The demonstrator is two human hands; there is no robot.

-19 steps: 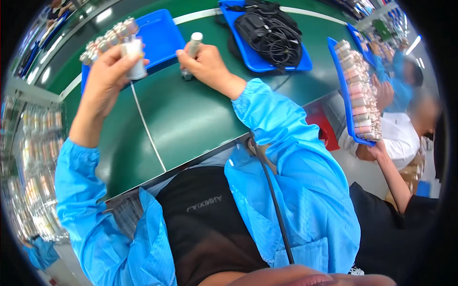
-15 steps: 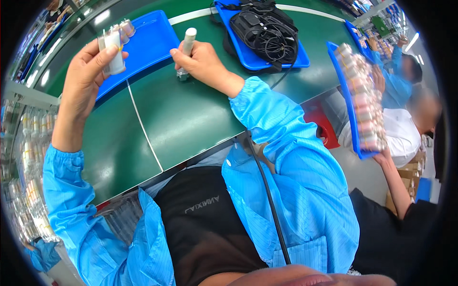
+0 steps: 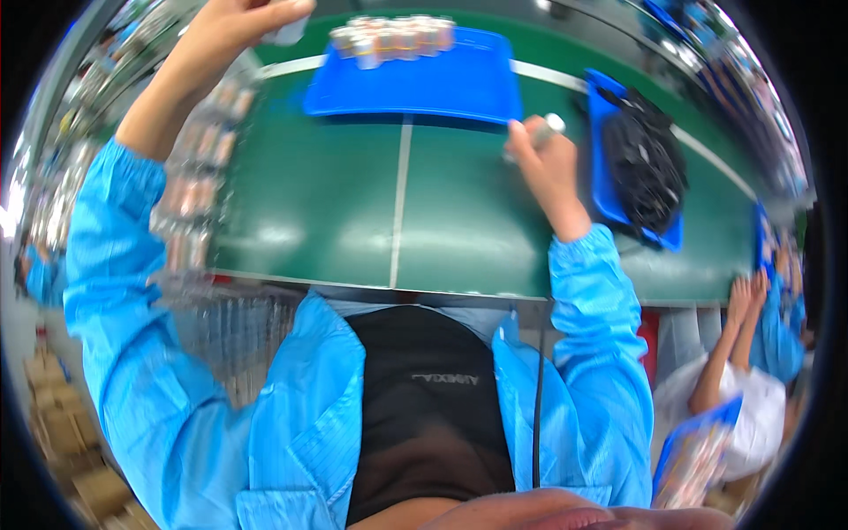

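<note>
My left hand (image 3: 231, 25) is raised at the top left edge of the view, closed around a small pale part (image 3: 288, 32) that is mostly cut off. My right hand (image 3: 546, 166) rests on the green table (image 3: 336, 212), gripping a grey pen-shaped tool (image 3: 533, 136) that points down at the table. Just beyond it lies a blue tray (image 3: 415, 84) with a row of small pale and copper parts (image 3: 393, 37) along its far edge. Both arms wear bright blue sleeves.
A second blue tray (image 3: 611, 190) at the right holds a heap of black cables (image 3: 647, 163). Racks of similar parts (image 3: 190, 190) stand at the left. A co-worker (image 3: 751, 371) in a blue cap and white top sits at the lower right, holding a blue tray (image 3: 698, 446).
The view has swung to the left, so the trays and table shifted right. My left hand has lifted the pale part higher, to the frame's top edge. My right hand keeps the tool on the table.
</note>
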